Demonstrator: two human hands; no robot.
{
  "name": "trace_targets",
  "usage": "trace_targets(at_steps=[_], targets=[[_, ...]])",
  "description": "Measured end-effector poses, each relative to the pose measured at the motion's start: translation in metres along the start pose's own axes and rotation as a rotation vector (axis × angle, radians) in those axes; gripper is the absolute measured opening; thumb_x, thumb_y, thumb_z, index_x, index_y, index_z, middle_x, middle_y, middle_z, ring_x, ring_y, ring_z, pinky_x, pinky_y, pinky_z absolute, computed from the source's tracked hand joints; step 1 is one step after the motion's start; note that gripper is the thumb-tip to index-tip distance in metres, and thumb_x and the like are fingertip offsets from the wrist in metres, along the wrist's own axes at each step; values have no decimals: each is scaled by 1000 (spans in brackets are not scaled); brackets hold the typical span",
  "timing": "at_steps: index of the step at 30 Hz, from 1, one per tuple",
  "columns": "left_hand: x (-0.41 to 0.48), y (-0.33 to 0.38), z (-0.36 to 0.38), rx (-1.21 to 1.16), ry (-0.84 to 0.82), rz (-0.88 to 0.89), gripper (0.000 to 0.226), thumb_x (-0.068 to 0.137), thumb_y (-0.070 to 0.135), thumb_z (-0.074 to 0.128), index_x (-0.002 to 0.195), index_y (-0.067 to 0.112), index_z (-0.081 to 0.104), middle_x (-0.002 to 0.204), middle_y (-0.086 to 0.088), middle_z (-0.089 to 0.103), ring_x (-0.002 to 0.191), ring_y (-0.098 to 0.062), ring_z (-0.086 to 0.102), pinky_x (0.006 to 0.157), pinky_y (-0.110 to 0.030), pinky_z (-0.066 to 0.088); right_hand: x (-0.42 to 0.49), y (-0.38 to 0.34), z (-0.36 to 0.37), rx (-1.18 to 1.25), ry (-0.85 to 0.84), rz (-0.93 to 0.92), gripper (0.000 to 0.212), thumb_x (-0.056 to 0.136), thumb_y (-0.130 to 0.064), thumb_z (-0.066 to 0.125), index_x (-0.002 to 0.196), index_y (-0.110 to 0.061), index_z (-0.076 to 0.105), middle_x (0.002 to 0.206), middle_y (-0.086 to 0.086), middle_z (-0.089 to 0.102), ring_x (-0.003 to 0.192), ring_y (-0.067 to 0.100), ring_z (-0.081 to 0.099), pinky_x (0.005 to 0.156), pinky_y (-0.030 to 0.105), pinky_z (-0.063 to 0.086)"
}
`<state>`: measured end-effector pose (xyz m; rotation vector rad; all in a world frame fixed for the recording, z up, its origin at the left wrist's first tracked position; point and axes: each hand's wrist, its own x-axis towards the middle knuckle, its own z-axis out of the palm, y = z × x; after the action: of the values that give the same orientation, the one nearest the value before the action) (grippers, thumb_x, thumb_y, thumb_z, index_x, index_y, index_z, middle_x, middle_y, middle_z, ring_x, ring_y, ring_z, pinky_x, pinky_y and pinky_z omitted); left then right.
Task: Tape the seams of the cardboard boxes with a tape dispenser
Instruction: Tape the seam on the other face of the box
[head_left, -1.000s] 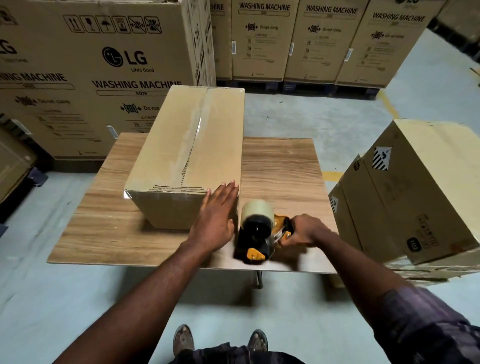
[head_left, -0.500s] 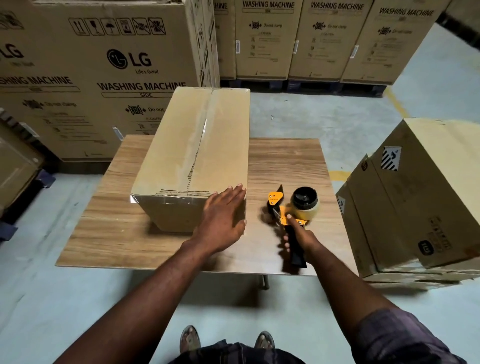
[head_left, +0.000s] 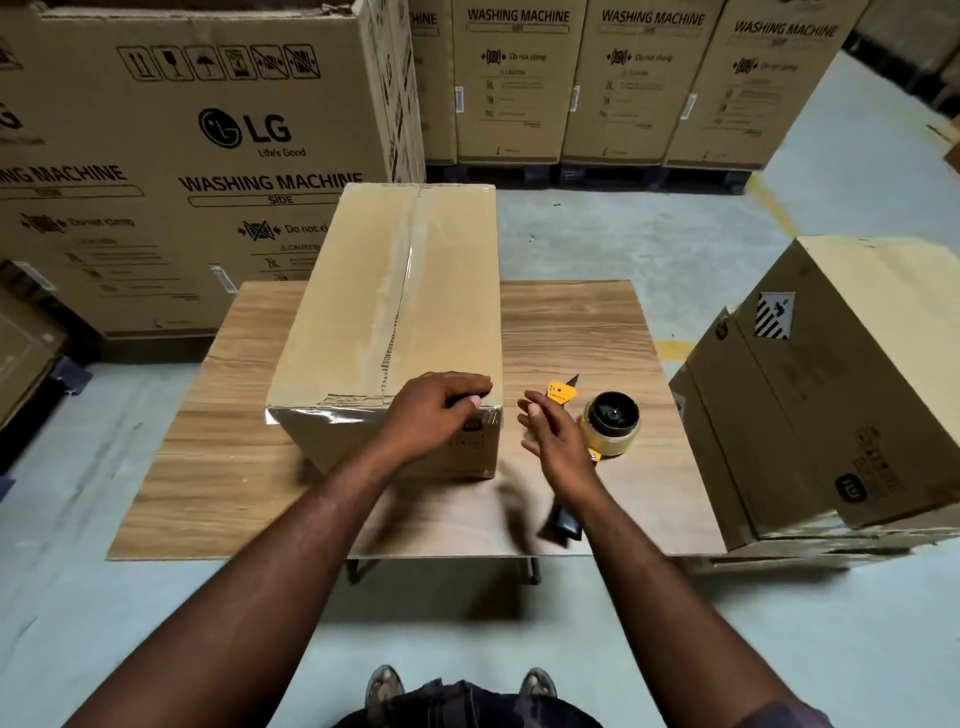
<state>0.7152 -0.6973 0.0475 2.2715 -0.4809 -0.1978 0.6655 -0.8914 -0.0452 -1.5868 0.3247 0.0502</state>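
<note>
At the upper left of the frame stand tall brown printed washing machine cartons (head_left: 182, 156). Below them, in the middle, is a low wooden table with a striped grain (head_left: 208, 467). On the table's left half lies a long brown cardboard box (head_left: 363, 291). Its long side runs from the near edge up toward the top of the frame. A shiny strip of clear tape (head_left: 402, 280) goes along the middle of its top and folds down over the near end, so this seam looks done. The left hand (head_left: 431, 415) is on the box's near right corner. Its fingers are bent over the top edge and its thumb sits on the front face, so it holds the corner. Just right of the box, not touching it, the right hand (head_left: 556, 436) hangs in the air with the palm facing left. Its fingers are loose and a little spread, and it holds nothing. Under and just right of that hand lies the yellow and black tape dispenser with a tan roll (head_left: 610, 421), flat on its side. Its black handle (head_left: 563, 525) points at the table's near edge, under the right wrist. I think the box gets moved next; it lies left of the right fingers, very near. At the right edge is a stack of more brown boxes (head_left: 831, 389).
</note>
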Motion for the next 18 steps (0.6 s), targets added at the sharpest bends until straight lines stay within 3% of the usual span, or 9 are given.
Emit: trace_targets(at_steps=[3, 7, 11, 15, 18], targets=[[3, -5, -1, -43, 7, 5, 27, 94, 10, 63, 115, 20, 76, 123, 8, 71, 117, -4, 61, 107, -23, 43, -13, -1, 48, 122, 36, -56, 52, 102, -48, 47, 151, -29, 46, 153, -10, 48, 141, 3, 43, 115, 25, 37], [5, -8, 3, -79, 48, 20, 26, 93, 7, 63, 111, 18, 78, 118, 7, 72, 113, -3, 62, 101, -15, 42, -22, 2, 85, 179, 237, -67, 43, 109, -35, 41, 151, -29, 43, 152, -14, 46, 141, -2, 39, 118, 19, 31], [4, -12, 8, -30, 71, 68, 26, 92, 8, 64, 111, 20, 77, 119, 7, 72, 114, -8, 63, 103, -23, 44, -20, 13, 94, 11, 354, -181, 47, 109, -17, 45, 155, -27, 38, 146, -17, 46, 133, -11, 41, 104, 4, 32], [1, -13, 12, 25, 107, 85, 25, 90, 15, 67, 112, 22, 77, 120, 8, 72, 113, -13, 63, 99, -24, 43, -17, 21, 94, -139, 369, -218, 62, 105, -4, 45, 155, -36, 26, 136, -4, 62, 115, 2, 63, 92, 4, 41], [-1, -13, 12, 24, 109, 84, 31, 86, 31, 63, 112, 23, 77, 120, 9, 72, 112, -13, 64, 99, -26, 45, -19, 31, 84, -258, 276, -232, 70, 102, -3, 51, 159, -29, 19, 129, -5, 62, 99, -14, 61, 85, -1, 39]])
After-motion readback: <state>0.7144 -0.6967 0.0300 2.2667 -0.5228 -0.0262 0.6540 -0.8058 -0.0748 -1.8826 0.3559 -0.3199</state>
